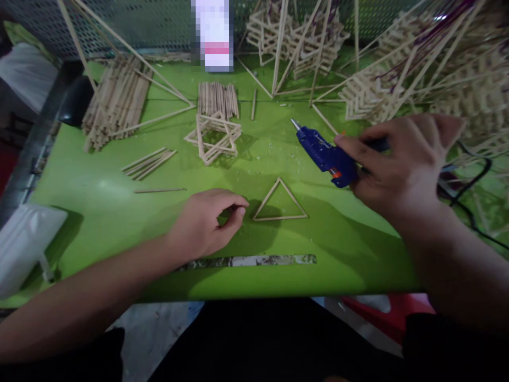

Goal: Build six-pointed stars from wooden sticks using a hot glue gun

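Note:
My right hand (397, 164) grips a blue hot glue gun (328, 154), its metal nozzle pointing up and to the left above the green table. Flat on the table lies a small triangle of thin wooden sticks (280, 218), left of the glue gun and below it. Just beside the triangle's left corner rests my left hand (210, 220), thumb and forefinger drawn together in a pinch, with nothing visible between them. A star-shaped frame of layered sticks (214, 139) sits farther back. A worn metal strip (274, 260), perhaps a ruler, lies nearer the table's front edge.
Bundled sticks (117, 101) are stacked at the back left, with shorter sticks (218, 100) beside them. Several loose sticks (149, 163) lie left. Stick assemblies (382, 90) crowd the back right. A black cord (473, 212) runs at right; a white object (27, 244) stands left.

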Motion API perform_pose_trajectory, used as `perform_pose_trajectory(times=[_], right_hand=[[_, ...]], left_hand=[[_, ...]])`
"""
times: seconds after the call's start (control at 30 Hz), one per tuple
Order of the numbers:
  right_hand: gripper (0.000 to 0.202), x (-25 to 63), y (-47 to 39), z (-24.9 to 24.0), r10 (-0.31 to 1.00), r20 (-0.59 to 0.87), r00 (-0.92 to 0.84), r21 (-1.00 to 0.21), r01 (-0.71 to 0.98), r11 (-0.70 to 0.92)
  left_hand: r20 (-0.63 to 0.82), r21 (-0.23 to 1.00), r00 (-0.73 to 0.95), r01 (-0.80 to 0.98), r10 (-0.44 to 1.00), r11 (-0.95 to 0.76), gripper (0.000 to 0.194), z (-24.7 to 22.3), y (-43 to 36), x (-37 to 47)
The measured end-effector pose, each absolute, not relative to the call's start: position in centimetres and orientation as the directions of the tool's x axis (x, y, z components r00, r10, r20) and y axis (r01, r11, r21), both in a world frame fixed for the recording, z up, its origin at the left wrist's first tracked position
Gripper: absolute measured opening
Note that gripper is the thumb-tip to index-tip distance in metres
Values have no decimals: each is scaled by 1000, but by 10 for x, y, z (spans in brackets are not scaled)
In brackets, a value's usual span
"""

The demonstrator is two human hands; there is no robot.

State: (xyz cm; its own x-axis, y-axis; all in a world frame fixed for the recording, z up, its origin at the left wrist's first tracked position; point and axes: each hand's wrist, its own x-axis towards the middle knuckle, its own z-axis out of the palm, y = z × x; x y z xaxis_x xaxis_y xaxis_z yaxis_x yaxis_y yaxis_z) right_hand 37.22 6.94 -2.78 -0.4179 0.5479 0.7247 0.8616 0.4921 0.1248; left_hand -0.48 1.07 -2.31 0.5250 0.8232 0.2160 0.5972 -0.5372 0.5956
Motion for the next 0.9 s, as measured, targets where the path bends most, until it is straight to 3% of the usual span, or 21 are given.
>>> perform_pose_trajectory(times=[0.23,0.47,0.57,0.67,0.77,0.9], right_hand=[[32,372,69,-25,684,618,-387,-96,826,555],[29,367,68,-27,740,599,-305,-253,805,536],[30,361,62,-23,847,518,-119,-488,773,406],[44,355,59,-18,977,210,30,-770,621,147],[36,350,61,-17,1000,-11,14,-858,514,-16],[25,352,69,-25,993,-78,87,-916,386,-106]], left_hand=[[200,598,526,603,827,-528,16,-22,11,-5],[190,602,527,604,828,-522,16,-22,11,-5],[210,605,523,594,826,-530,16,-23,10,-5],[217,603,526,590,822,-537,16,-22,11,-5],[205,596,531,599,822,-536,16,-22,11,-5],[219,592,532,594,818,-544,16,-21,11,-5]])
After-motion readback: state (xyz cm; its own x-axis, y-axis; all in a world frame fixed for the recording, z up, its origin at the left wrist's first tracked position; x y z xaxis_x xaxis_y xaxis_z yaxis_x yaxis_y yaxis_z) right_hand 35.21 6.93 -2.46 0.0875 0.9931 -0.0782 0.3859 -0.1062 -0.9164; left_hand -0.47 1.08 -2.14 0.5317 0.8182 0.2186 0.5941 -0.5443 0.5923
